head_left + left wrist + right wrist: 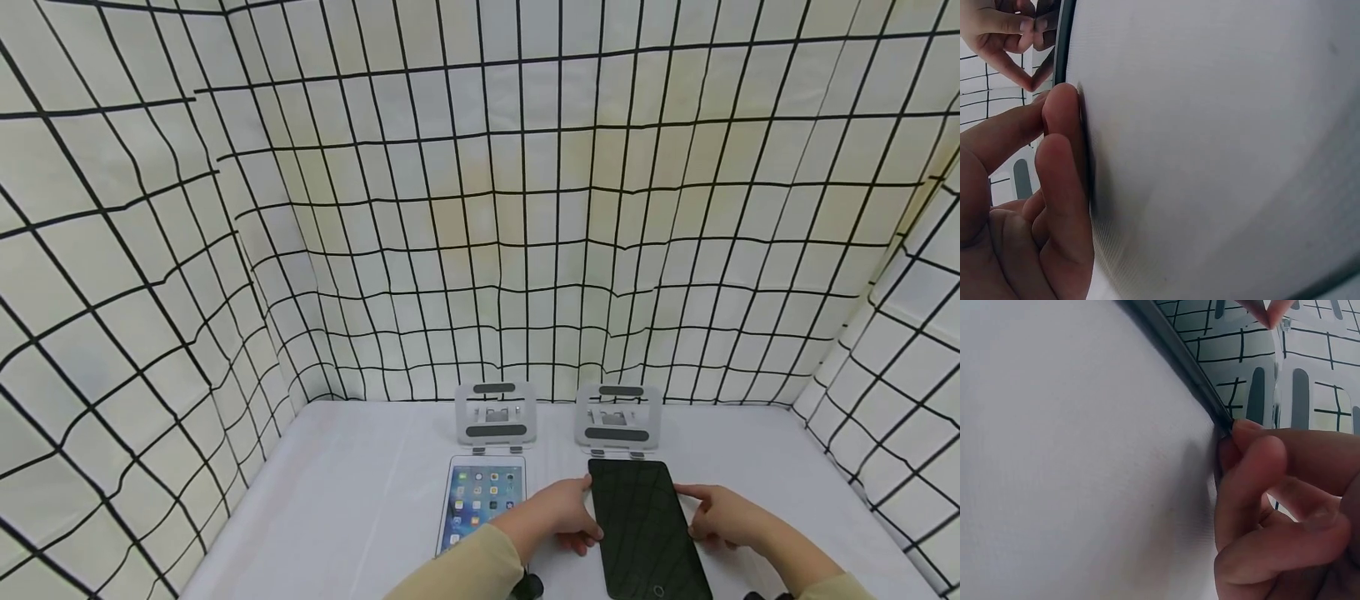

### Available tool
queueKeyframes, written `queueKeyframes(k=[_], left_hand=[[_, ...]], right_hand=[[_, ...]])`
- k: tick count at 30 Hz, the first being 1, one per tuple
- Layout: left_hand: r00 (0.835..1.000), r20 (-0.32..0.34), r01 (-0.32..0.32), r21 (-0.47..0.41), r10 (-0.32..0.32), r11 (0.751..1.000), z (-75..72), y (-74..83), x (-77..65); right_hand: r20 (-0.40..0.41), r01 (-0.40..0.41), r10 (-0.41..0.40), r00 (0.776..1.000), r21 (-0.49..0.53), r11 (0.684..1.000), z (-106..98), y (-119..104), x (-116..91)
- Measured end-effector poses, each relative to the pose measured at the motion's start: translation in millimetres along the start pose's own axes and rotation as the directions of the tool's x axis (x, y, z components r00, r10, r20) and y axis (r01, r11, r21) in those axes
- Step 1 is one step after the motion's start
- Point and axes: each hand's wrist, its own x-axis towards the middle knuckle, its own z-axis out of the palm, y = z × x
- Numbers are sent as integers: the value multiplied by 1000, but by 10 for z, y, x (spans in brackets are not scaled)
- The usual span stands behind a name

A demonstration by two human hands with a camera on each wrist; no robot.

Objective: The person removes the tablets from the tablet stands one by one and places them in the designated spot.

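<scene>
A tablet with a dark, blank screen [637, 517] lies in front of the right-hand stand in the head view. My left hand [564, 512] grips its left edge, with a finger near the top corner. On the opposite edge, the fingers of my right hand [723, 515] hold the tablet. The left wrist view shows my left hand [1029, 194] at the tablet's thin dark edge [1065, 44]. In the right wrist view, the fingertips of my right hand [1285, 506] pinch the dark edge [1179, 359]. The tablet's underside is hidden.
To the left lies a white tablet [480, 492] with a lit screen of app icons, partly covered by my left arm. Two pale stands with grey pads, a left stand [497, 414] and a right stand [618, 416], stand behind the tablets. White cloth with black grid lines [555, 208] surrounds the white table [360, 500].
</scene>
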Motion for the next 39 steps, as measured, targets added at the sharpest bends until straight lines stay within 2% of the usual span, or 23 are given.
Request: queueKeyframes(k=[21, 30, 35, 39], left_hand=[[1000, -24, 17, -23, -17, 1000, 15, 41, -33], [1000, -8, 25, -61, -26, 998, 32, -11, -18], [1000, -12, -7, -32, 7, 999, -27, -48, -72], [995, -26, -93, 30, 94, 995, -97, -93, -165]], right_hand=[[3, 3, -3, 1000, -15, 1000, -32, 3, 36], [4, 14, -14, 1000, 18, 1000, -35, 43, 18], [-59, 23, -21, 998, 22, 1000, -20, 82, -31], [-132, 31, -29, 991, 15, 999, 8, 65, -87]])
